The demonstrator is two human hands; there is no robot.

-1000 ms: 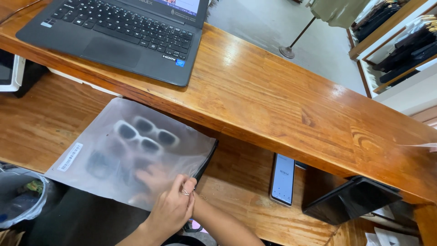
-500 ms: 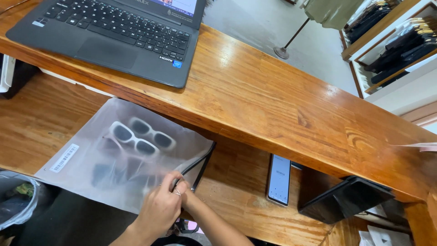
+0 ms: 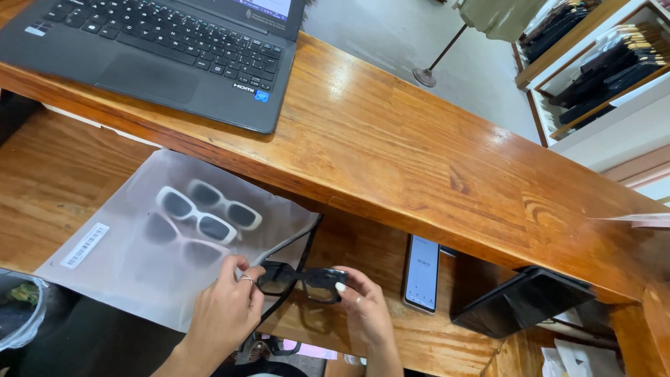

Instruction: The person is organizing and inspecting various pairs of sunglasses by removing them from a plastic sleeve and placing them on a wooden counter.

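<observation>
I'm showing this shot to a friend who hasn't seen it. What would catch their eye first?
Both hands, the left hand and right hand, hold black sunglasses at the lower shelf's front edge. Beside them lies a frosted plastic bag with white sunglasses inside. A dark laptop sits on the wooden counter above.

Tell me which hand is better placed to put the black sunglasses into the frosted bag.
Probably the left hand: it grips the black sunglasses at the end beside the bag and already overlaps its edge. The right hand holds the far end.
</observation>
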